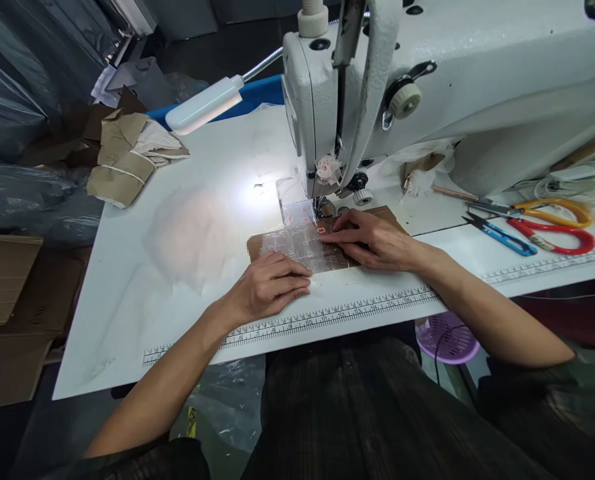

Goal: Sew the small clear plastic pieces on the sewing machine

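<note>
A brown card piece covered with clear plastic lies flat on the white table, its far edge under the needle area of the white sewing machine. My left hand rests palm down on its near left corner, fingers together. My right hand presses flat on the right part, fingertips pointing left toward the presser foot. Neither hand grips anything.
A lamp head shines on the needle plate. Folded brown paper bundles lie at the table's far left. Scissors with red and yellow handles and blue thread snips lie to the right. A purple basket sits under the table.
</note>
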### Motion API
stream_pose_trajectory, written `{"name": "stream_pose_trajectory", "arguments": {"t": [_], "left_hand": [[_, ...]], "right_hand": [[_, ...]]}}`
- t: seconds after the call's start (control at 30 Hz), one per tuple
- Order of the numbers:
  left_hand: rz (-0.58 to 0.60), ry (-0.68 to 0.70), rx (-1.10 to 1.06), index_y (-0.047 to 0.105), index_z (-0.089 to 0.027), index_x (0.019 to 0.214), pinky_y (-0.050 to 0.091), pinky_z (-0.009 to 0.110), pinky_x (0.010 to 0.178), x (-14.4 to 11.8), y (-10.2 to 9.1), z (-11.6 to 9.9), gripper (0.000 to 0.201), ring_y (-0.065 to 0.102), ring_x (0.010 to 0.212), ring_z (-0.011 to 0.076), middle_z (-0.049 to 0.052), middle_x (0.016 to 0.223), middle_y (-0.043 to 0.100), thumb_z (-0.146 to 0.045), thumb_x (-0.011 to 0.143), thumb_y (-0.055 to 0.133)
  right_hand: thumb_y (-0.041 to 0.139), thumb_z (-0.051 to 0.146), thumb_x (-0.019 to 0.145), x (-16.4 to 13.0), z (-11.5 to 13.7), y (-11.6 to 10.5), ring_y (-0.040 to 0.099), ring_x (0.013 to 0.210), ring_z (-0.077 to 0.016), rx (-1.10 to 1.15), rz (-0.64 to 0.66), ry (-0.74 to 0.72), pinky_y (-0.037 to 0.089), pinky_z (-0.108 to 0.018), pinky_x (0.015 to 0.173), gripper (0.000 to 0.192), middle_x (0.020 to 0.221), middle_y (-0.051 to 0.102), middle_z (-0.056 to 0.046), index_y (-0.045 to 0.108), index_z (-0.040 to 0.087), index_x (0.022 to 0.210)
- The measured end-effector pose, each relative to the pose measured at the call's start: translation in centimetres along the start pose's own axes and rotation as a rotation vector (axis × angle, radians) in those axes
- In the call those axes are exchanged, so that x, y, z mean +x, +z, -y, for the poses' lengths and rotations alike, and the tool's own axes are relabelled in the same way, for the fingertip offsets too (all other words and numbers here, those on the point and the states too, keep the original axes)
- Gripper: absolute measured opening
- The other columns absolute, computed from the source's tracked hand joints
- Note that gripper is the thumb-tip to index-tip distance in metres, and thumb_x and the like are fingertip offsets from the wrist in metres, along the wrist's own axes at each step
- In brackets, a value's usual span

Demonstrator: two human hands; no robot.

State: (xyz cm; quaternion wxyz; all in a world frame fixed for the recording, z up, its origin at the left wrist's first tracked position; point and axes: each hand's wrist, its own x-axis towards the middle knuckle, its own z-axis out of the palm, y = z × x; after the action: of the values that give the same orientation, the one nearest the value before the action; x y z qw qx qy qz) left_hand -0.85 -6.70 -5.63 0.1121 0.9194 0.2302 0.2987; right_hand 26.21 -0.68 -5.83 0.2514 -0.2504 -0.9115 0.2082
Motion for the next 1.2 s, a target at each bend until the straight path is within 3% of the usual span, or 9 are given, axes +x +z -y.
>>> {"name": "stream_pose_trajectory", "arguments": {"t": [0.27, 0.47, 0.6, 0.8, 1.0, 1.2], "left_hand": [[0.011, -0.026, -0.013, 0.069, -0.019, 0.097, 0.053, 0.033, 0.069, 0.0, -0.1, -0.3, 0.009, 0.069, 0.081, 0.0161, 0.005, 0.099, 0.075, -0.023, 0.089, 0.069], [-0.121, -0.082, 0.084, 0.066, -0.017, 0.105, 0.055, 0.036, 0.077, 1.1, -1.2, 0.4, 0.021, 0.068, 0.091, 0.0190, 0.009, 0.105, 0.072, -0.028, 0.087, 0.071], [0.010, -0.096, 0.309, 0.066, -0.015, 0.103, 0.054, 0.038, 0.075, 2.9, -1.1, 2.3, 0.016, 0.065, 0.089, 0.0209, 0.011, 0.106, 0.070, -0.026, 0.095, 0.058], [0.268, -0.068, 0.489, 0.063, -0.010, 0.112, 0.047, 0.040, 0.076, 4.5, 0.0, 3.8, 0.029, 0.061, 0.097, 0.0261, 0.016, 0.119, 0.066, -0.030, 0.099, 0.046], [0.285, -0.106, 0.564, 0.065, -0.011, 0.115, 0.039, 0.043, 0.075, 5.4, 0.1, 4.7, 0.035, 0.059, 0.091, 0.0286, 0.016, 0.126, 0.065, -0.033, 0.100, 0.043], [0.218, -0.154, 0.421, 0.064, -0.015, 0.120, 0.039, 0.045, 0.083, 5.5, -0.4, 5.7, 0.037, 0.057, 0.098, 0.0277, 0.013, 0.128, 0.065, -0.039, 0.099, 0.046]], "right_hand": [[0.050, 0.022, 0.092, -0.2, 0.0, 0.4, 0.056, 0.102, -0.0238, -0.084, 0.058, -0.050, 0.049, -0.043, 0.088, 0.035, 0.112, 0.058, -0.012, 0.072, 0.025, 0.120], [0.049, 0.023, 0.094, -0.3, -0.1, 0.6, 0.054, 0.105, -0.0242, -0.099, 0.047, -0.059, 0.048, -0.044, 0.091, 0.035, 0.115, 0.058, -0.012, 0.070, 0.027, 0.122], [0.049, 0.024, 0.094, -0.3, 0.2, 0.5, 0.054, 0.108, -0.0248, -0.121, 0.053, -0.038, 0.048, -0.045, 0.094, 0.035, 0.115, 0.057, -0.011, 0.069, 0.028, 0.123], [0.048, 0.024, 0.095, -0.3, 0.8, 0.7, 0.054, 0.107, -0.0265, -0.210, 0.053, -0.031, 0.049, -0.049, 0.092, 0.035, 0.117, 0.056, -0.011, 0.068, 0.027, 0.123], [0.047, 0.019, 0.094, 0.0, 0.8, 0.8, 0.055, 0.103, -0.0277, -0.260, 0.057, 0.035, 0.050, -0.048, 0.089, 0.037, 0.114, 0.056, -0.015, 0.065, 0.022, 0.126], [0.045, 0.019, 0.094, 0.1, 0.8, 1.1, 0.056, 0.102, -0.0260, -0.219, 0.015, 0.097, 0.052, -0.047, 0.090, 0.039, 0.115, 0.055, -0.013, 0.063, 0.023, 0.128]]}}
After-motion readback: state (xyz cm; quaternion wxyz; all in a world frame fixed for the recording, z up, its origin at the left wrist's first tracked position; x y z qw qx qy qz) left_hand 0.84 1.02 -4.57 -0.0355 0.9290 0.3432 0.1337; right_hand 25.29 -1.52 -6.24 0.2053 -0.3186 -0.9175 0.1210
